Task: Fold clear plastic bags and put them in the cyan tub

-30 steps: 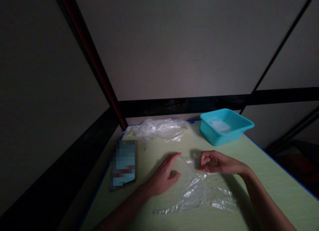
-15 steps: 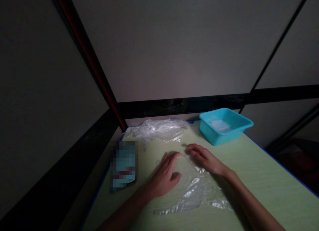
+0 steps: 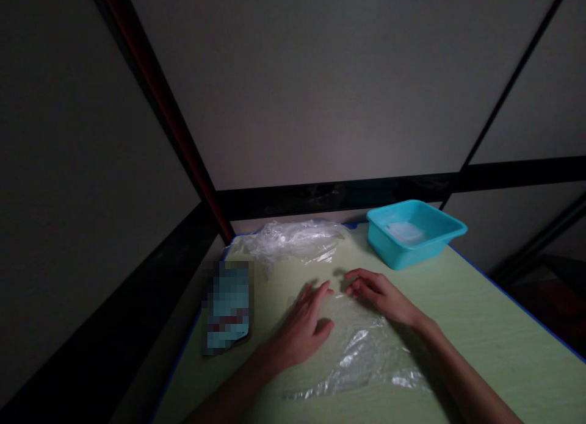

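A clear thin plastic bag point(image 3: 357, 357) lies flat and wrinkled on the light green table point(image 3: 485, 332). My left hand point(image 3: 302, 329) rests over its left part, open, with the thumb spread away from the fingers. Beyond the bag's right upper part is my right hand point(image 3: 382, 296), its fingers bent but apart and nothing visible held in them. The fingertips of both hands point toward each other with a small gap near the bag's far edge. Whether the right fingertips touch the film is hard to see.
Crumpled clear plastic bags point(image 3: 293, 240) lie at the table's back edge. A turquoise plastic basin point(image 3: 403, 253) at the back right holds a whitish flat item point(image 3: 405, 232). On the left lies a blurred-out phone-like object point(image 3: 229, 308). Panelled walls point(image 3: 311, 94) stand behind the table.
My right hand's fingers have curled more and moved slightly down. My left fingers have bent a little at the tips. The bag stays nearly in place.
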